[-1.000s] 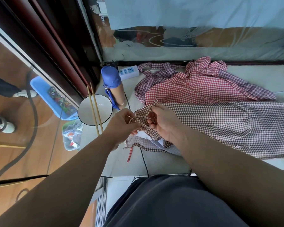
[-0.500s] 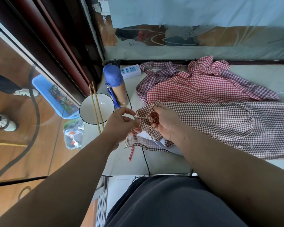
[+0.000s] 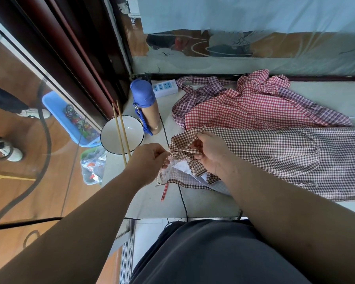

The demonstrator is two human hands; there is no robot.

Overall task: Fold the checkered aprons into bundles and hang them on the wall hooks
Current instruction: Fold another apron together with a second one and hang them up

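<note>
1. At the table's (image 3: 193, 208) near left corner, the left hand (image 3: 150, 160) pinches a thin checked tie (image 3: 173, 154) between curled fingers (image 3: 162, 153).
2. Close beside it, the right hand (image 3: 211, 152) has its fingers (image 3: 195, 144) curled round the bunched top corner of the brown apron (image 3: 275, 156). The tie is pulled short between the two hands.
3. Brown apron: spread flat and unfolded, with its long axis running across the table to the person's right. All its cloth lies to the right of the fingers, so the right hand is the nearer one and the left holds only the tie's end.
4. Red apron (image 3: 244, 107): crumpled just behind the brown one, their edges touching.
5. Bowl (image 3: 108, 144) with chopsticks (image 3: 120, 136) laid across it, bottle (image 3: 146, 107) and power strip (image 3: 165, 87): all left of the cloth.
6. Judgement: folding has probably not begun, and the first fold would carry this corner rightward.
</note>
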